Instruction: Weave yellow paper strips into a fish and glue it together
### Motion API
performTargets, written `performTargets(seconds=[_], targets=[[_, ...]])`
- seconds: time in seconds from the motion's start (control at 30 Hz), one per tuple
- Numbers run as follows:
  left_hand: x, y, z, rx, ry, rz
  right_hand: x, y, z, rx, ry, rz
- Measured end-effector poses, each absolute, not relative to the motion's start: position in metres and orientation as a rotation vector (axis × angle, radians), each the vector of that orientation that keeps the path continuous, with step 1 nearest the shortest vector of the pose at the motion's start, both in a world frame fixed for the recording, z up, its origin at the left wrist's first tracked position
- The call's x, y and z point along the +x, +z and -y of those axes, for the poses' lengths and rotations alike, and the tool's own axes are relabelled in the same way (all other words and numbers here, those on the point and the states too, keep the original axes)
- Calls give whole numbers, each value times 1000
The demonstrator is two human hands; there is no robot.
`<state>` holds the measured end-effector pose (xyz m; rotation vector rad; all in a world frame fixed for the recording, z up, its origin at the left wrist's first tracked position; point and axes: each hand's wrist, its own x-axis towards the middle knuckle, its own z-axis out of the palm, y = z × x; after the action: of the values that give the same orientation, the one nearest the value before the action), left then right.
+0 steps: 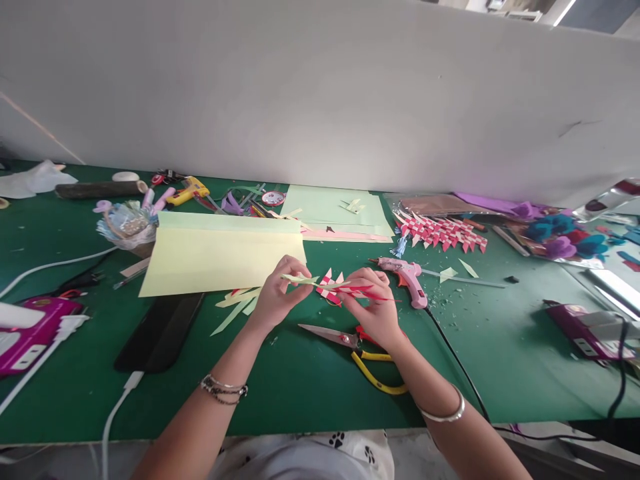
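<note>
My left hand point(281, 291) pinches a pale green paper strip point(300, 280) between thumb and fingers. Just to its right, my right hand point(371, 301) is closed on red paper strips point(360, 291), which meet the green one between the two hands. A red and white woven paper piece point(329, 285) shows behind and between my hands; whether it joins the held strips I cannot tell. Under my right hand lie scissors point(345, 337) with yellow and red handles, blades pointing left. Close by on the right rests a pink glue gun point(407, 277).
Yellow paper sheets point(225, 260) lie at left, above a black phone point(157, 333) on a white cable. Pale green sheets point(335, 210) and a long red-white woven paper chain point(440, 232) are at the back. Purple power strips point(585, 330) stand at both sides; the glue gun's cord point(457, 357) crosses the table.
</note>
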<state>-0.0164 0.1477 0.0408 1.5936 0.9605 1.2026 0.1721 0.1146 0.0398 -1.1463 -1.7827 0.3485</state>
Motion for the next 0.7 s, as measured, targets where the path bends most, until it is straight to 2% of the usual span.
performTargets(seconds=[0.3, 0.47, 0.7], targets=[[-15, 36, -144, 1427, 1034, -1153, 168, 35, -115, -1169, 1234, 1314], [-13, 38, -141, 1456, 1043, -1175, 168, 36, -116, -1193, 1390, 1252], [-16, 31, -142, 1459, 1042, -1208, 167, 32, -116, -1159, 1440, 1211]])
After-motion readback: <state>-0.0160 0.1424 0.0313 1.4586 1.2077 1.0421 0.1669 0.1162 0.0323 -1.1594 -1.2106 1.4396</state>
